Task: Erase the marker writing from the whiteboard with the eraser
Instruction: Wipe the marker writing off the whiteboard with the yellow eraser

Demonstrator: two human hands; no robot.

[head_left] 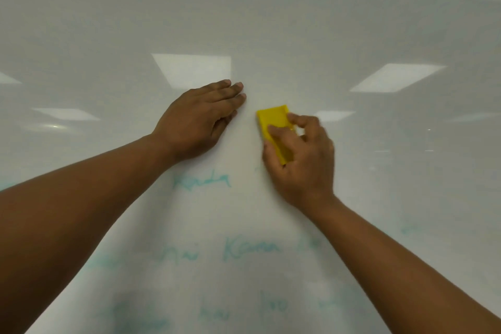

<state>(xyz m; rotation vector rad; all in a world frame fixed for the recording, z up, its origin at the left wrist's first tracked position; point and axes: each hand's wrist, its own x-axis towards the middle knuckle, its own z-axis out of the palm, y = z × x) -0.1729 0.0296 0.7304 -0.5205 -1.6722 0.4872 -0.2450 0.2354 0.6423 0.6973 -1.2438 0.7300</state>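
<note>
Hands | L hand flat on whiteboard | R hand grips yellow eraser

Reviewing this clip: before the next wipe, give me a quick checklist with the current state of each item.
1. Yellow eraser gripped by right hand: ok.
2. Eraser face flat against whiteboard: cannot tell.
3. Left hand flat on board, clear of the eraser: ok.
4. Teal writing remaining below the hands: not ok, several words left.
5. Area above the hands free of writing: ok.
</note>
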